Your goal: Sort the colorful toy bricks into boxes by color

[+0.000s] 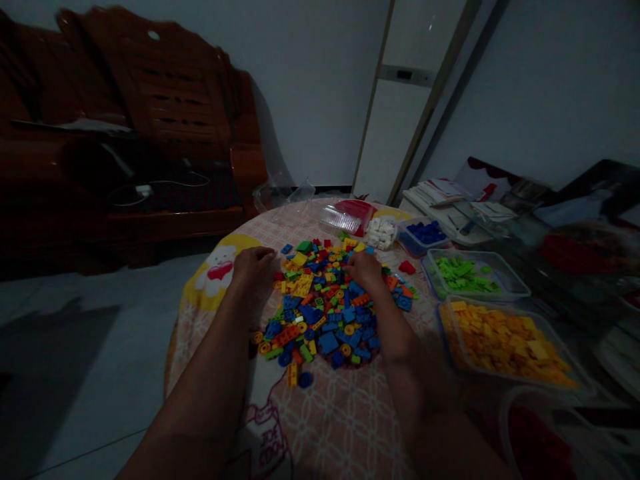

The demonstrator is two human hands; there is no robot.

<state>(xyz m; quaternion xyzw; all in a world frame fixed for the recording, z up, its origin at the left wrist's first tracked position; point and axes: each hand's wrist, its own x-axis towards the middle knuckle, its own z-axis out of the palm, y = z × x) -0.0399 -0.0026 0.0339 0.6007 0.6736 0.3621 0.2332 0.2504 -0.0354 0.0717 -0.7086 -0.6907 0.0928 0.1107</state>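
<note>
A heap of mixed toy building bricks [327, 343] in blue, yellow, red, green and orange is spread over the round table. At its upper left edge rests my left hand [253, 265], fingers curled together; whatever they may hold is hidden. Over the upper right part of the heap, my right hand [366, 270] has its fingers pinched close to the bricks. Anything between those fingertips is too small and dark to make out. A red brick [407, 267] lies apart, to the right of that hand.
Along the right stand clear tubs of blue bricks [426, 232], green bricks [463, 275], yellow bricks [510, 340] and dark red bricks [537, 443]. White bricks [381, 231] sit at the back beside a clear plastic tray [340, 219]. A wooden bench [170, 87] stands behind, left.
</note>
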